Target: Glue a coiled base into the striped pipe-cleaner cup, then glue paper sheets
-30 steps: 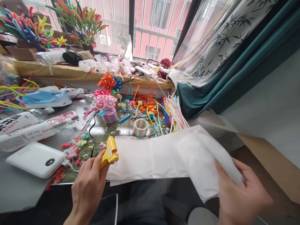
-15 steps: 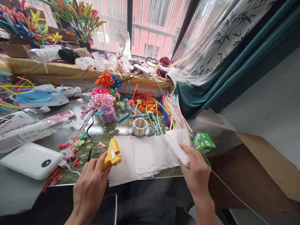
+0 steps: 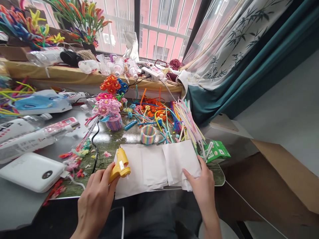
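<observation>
My left hand (image 3: 97, 192) is closed around the handle of a yellow hot glue gun (image 3: 119, 166), its nozzle pointing down and to the right above white tissues (image 3: 154, 166). These lie overlapping in a row along the table's front edge. At the right end, my right hand (image 3: 200, 186) has its thumb on top of a white tissue (image 3: 183, 159) and its fingers at that sheet's right edge. Just behind the row stands a round pastel-striped pot (image 3: 149, 134). Farther left, fuzzy flowers (image 3: 108, 106) fill a purple striped pot (image 3: 115, 122).
Pastel pipe cleaners (image 3: 188, 116) and orange pieces lie at the back. A green box (image 3: 218, 151) sits at the right. On the left are a white power bank (image 3: 32, 172), plastic bottles (image 3: 37, 139) and a black cable (image 3: 94, 142). A power strip (image 3: 151, 73) rests on the sill.
My right hand has moved down, and the tissue that was folded up in it now lies spread flat at the row's right end. The left hand with the glue gun has hardly moved.
</observation>
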